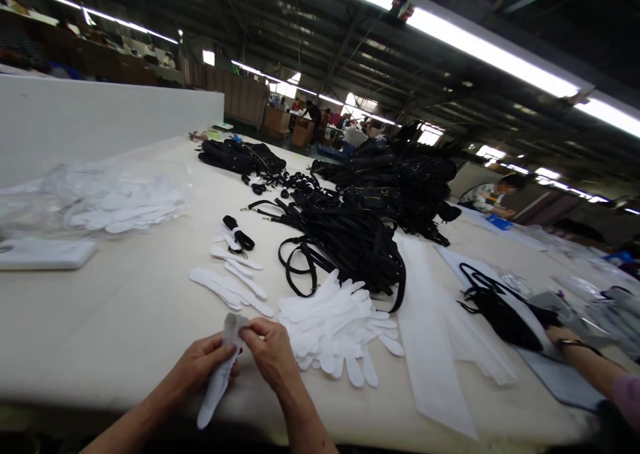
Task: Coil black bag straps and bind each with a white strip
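Note:
A long, soft white strip (214, 395) with one rounded end is held at a slant over the table's front edge. My left hand (209, 359) is closed around its middle, thumb on top. Fingers of my right hand (270, 349) pinch its upper end, which looks greyish and folded. Something small and dark red shows between the hands, too small to name. Just right of my right hand lies a pile of similar white strips (340, 327). Several more loose strips (227, 287) with scalloped edges lie beyond my hands, near a bundled black strap (239, 235).
Black straps (345, 237) are heaped mid-table, black bags (395, 174) behind them. Clear plastic with white strips (130, 204) lies left, near a white box-like object (47, 253). White sheets (430, 334) lie right. Another person's hand (560, 337) touches a black bag (505, 314).

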{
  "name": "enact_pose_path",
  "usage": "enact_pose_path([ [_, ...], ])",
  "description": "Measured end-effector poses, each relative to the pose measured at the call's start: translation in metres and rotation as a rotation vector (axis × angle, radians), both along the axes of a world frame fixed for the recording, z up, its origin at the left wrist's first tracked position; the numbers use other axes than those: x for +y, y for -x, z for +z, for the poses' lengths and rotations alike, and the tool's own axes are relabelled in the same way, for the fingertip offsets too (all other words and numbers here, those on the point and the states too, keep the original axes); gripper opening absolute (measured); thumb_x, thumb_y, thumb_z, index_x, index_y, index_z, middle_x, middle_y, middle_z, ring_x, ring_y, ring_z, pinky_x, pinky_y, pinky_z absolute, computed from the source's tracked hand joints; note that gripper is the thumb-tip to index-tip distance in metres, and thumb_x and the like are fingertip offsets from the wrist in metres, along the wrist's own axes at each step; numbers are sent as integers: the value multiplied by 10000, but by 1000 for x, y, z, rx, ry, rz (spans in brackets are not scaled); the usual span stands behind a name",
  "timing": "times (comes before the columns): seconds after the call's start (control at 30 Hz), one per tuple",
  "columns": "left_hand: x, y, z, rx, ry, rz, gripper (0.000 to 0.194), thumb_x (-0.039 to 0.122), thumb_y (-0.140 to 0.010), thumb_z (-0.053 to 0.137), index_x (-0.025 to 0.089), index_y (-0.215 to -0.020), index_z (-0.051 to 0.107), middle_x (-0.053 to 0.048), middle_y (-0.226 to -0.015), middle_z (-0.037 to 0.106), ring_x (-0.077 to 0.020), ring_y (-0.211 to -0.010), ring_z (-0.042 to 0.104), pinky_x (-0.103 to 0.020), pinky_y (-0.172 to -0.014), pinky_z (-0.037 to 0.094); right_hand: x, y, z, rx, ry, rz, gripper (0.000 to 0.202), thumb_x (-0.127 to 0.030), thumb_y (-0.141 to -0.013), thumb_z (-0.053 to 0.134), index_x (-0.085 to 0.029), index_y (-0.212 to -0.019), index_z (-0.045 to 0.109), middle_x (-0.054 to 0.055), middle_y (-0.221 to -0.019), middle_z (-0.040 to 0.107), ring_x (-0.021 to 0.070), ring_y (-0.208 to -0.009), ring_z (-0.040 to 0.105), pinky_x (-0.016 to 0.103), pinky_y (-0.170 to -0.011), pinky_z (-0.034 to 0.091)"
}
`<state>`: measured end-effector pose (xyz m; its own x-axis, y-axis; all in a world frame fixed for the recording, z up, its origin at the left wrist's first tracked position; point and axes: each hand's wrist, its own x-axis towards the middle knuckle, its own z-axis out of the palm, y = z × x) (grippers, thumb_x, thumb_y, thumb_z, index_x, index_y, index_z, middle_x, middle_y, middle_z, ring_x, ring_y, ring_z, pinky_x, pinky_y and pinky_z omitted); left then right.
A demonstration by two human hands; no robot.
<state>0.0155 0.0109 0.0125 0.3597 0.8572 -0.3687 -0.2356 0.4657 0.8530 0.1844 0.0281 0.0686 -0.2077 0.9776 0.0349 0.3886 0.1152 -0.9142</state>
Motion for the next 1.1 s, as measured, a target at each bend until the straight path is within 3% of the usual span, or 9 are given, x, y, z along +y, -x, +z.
enact_pose_path([
  [0.17,5,3,4,82,-32,106,412,560,-721,760,165,-830,725,-54,-719,773,-240,-710,701,-300,-691,530,7,-12,-2,95,39,-197,227,-321,-811,650,-186,-630,621,-64,-585,512,108,-604,464,217,-584,356],
  [0.33,6,6,2,11,-23,88,375,534,-772,729,163,-814,698,-41,-654,748,-194,-578,658,-295,-606,512,20,-73,17,168,-31,-448,303,-465,-825,616,-183,-714,615,-37,-628,564,139,-627,491,243,-598,387],
  [0.43,5,5,2,-9,6,61,394,543,-741,753,160,-795,681,-48,-635,746,-196,-557,661,-298,-584,508,29,-124,33,-49,-72,-516,338,-492,-851,564,-177,-813,680,24,-737,671,200,-742,588,293,-700,439],
  [0.57,5,3,12,26,-2,62,423,557,-694,767,153,-805,705,-62,-637,749,-220,-561,670,-319,-583,517,33,-161,47,-529,-142,-648,467,-382,-832,578,-179,-1246,649,143,-1211,681,322,-1062,611,429,-909,425],
  [0.67,5,2,18,43,-1,48,434,567,-678,765,154,-798,713,-64,-632,745,-228,-560,671,-327,-582,520,24,-137,48,-491,-200,-598,517,-375,-868,545,-179,-1344,596,147,-1332,626,317,-1174,583,440,-1008,400],
  [0.8,5,2,18,54,-21,7,460,596,-691,745,156,-819,713,-68,-634,745,-234,-570,675,-327,-582,517,7,-56,36,-94,-8,-116,316,-366,-870,591,-248,-1122,740,52,-1087,746,236,-1008,668,330,-915,479],
  [0.9,4,1,13,67,-64,-27,470,621,-704,730,166,-821,705,-64,-635,747,-233,-568,671,-311,-554,499,1,-7,24,87,28,109,180,-261,-850,600,-243,-893,774,-10,-806,727,175,-777,657,258,-743,484],
  [0.97,3,0,9,58,-88,-35,464,624,-709,731,174,-818,696,-56,-627,745,-225,-559,663,-299,-536,486,1,8,17,148,48,122,194,-205,-838,571,-219,-748,743,-32,-671,660,143,-663,605,229,-645,448],
  [1.1,4,-4,2,1,-78,-28,449,621,-715,740,193,-845,705,-29,-594,727,-206,-533,647,-288,-523,480,5,10,6,199,97,-27,115,-173,-763,621,-195,-669,684,-40,-615,624,129,-611,562,218,-591,409],
])
